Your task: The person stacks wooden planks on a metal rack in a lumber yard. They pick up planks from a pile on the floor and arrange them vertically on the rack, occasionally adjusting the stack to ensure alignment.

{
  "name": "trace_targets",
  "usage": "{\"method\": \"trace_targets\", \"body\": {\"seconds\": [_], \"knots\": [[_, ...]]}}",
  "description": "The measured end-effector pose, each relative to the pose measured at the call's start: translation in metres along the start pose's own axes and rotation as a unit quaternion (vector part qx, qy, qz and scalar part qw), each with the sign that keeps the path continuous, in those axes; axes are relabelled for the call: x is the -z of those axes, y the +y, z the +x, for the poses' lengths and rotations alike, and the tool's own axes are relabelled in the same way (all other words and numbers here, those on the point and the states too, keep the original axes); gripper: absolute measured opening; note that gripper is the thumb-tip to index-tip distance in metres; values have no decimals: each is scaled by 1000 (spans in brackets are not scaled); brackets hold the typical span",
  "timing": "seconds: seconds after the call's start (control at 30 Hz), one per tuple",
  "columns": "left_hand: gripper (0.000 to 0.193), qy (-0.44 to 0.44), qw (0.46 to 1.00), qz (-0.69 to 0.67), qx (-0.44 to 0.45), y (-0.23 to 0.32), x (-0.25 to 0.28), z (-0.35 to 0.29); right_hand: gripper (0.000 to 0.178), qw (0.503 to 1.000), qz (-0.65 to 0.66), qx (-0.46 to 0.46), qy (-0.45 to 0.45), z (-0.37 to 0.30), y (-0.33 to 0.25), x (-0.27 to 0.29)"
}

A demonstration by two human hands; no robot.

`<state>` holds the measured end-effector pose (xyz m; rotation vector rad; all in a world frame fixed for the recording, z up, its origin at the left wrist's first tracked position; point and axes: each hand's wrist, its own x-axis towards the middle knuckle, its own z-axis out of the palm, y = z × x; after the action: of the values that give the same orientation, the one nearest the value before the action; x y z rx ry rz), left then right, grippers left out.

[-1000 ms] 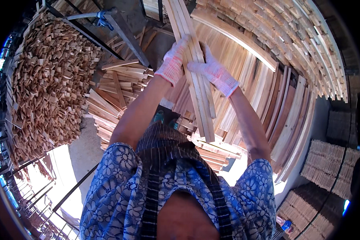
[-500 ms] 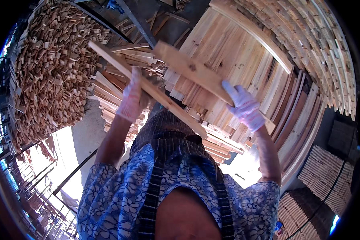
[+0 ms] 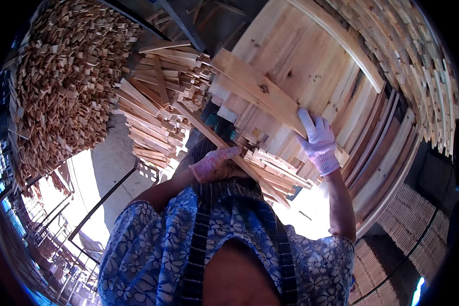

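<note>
A narrow wooden strip [image 3: 204, 127] slants across in front of my apron, its far end pointing up and left. My left hand [image 3: 217, 164], in a pale knitted glove, is closed around it near the middle. To the right, a wider board [image 3: 260, 91] with a dark knot lies slanted over the stack of planks [image 3: 301, 61]. At its near right end is my gloved right hand [image 3: 319, 142], thumb on one edge and fingers on the other, gripping it. Part of that end is hidden by the hand.
Loose strips [image 3: 150, 122] are piled left of the planks. A tall heap of short wood pieces [image 3: 71, 76] rises at far left. Stacked lumber [image 3: 408, 66] stands at far right, bundled slats [image 3: 408, 219] at lower right. A dark metal beam [image 3: 181, 23] crosses the top.
My left hand has come down and toward my body with the strip, whose far end swung nearer. The wider board now lies lower over the planks, my right hand still at its end.
</note>
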<state>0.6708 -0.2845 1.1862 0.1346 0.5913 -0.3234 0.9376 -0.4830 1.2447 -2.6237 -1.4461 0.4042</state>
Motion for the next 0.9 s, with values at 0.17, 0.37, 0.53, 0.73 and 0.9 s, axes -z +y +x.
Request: {"method": "trace_targets", "body": {"seconds": [0.17,0.37,0.53,0.73,0.9], "knots": [[39,-37,999,11,15,-2,0,57,80,1000,0,-1,2,0,1,-2],[46,-1,999,-32,-4,8,-20,83,74,997,-43,-30,-48,7,-9,5],[47,6,1000,-4,-16,-5,-9,74,70,997,-48,-27,-60,6,-7,5],[44,8,998,12,60,-26,-2,47,78,992,59,-108,-14,2,-2,37],[52,-59,997,-13,-38,-16,-19,84,82,922,281,-190,189,-2,6,30]]}}
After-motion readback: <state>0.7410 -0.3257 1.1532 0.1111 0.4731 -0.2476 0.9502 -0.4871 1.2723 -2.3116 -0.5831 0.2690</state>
